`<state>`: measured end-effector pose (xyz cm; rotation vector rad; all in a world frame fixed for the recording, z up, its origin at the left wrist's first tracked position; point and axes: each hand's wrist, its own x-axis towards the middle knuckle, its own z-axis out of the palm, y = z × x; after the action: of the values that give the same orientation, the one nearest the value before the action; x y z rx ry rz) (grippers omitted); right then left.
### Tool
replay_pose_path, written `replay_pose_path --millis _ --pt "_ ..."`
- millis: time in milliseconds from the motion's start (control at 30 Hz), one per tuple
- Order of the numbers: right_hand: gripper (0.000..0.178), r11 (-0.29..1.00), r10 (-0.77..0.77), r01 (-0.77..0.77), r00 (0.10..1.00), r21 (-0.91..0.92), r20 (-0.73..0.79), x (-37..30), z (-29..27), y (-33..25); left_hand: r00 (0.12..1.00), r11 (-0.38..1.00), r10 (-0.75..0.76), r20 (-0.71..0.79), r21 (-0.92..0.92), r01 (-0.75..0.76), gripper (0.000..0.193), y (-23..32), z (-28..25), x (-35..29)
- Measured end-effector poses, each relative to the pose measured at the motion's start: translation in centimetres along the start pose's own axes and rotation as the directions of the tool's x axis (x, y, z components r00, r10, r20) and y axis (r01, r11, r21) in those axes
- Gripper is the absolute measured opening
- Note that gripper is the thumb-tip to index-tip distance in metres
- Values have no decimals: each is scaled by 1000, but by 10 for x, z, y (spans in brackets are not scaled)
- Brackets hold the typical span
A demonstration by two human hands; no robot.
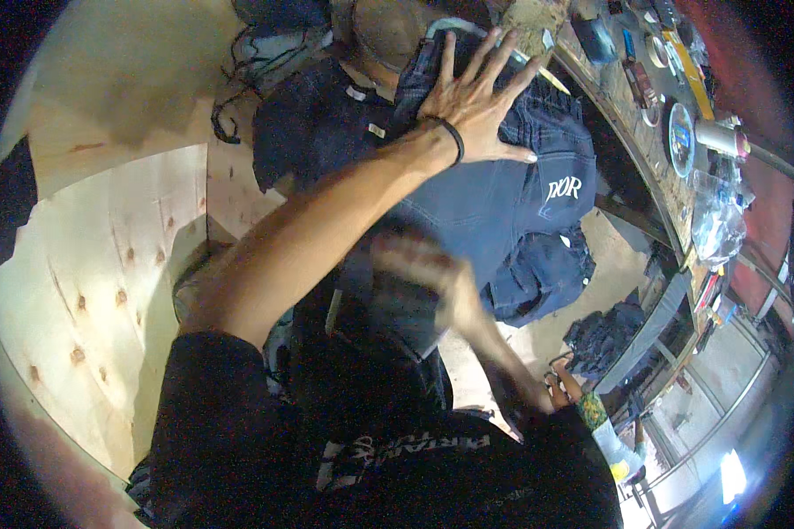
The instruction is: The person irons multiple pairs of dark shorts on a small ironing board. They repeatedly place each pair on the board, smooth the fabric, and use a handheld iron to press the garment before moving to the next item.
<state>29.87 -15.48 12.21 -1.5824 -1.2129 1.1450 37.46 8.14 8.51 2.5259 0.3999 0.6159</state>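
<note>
My left hand (481,101) lies flat with its fingers spread on a dark blue denim garment (468,198). The denim shows stitched seams, a pocket-like panel and white lettering on its right side. A black band circles the left wrist. Lower down, over the near part of the denim, my right hand (428,273) is smeared by motion; its fingers and anything in them cannot be made out. More dark cloth (304,119) with small white tags spreads left of the left hand. Another bundled denim piece (538,278) sits below the garment's right side.
A cluttered wooden bench (622,84) runs along the right, carrying a round blue-rimmed dish (680,139), a white thread cone (719,137) and a clear plastic bag (719,220). Dark garments (604,335) lie heaped lower right, near another person (604,428). Plywood panels (97,291) stand left.
</note>
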Motion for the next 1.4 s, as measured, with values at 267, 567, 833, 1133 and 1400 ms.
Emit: replay_pose_path --millis 267,567,833,1133,1400 --pt "63 990 -96 109 987 -90 129 38 -56 -18 985 987 150 88 49 -155 131 -2 -6 15" --pt "63 971 3 -20 998 -238 -68 34 -76 -3 992 998 38 124 36 -42 139 -5 2 12" --pt "74 780 -311 -374 465 -502 -829 41 -121 23 928 969 -141 -346 -241 57 63 1 -49 -21" --pt "61 830 -178 -418 428 -369 -886 -70 50 42 697 668 -614 371 -226 709 79 55 -71 -369" --pt "104 830 90 -341 863 -441 -497 -112 171 -48 807 793 -582 100 -151 591 34 7 -175 -326"
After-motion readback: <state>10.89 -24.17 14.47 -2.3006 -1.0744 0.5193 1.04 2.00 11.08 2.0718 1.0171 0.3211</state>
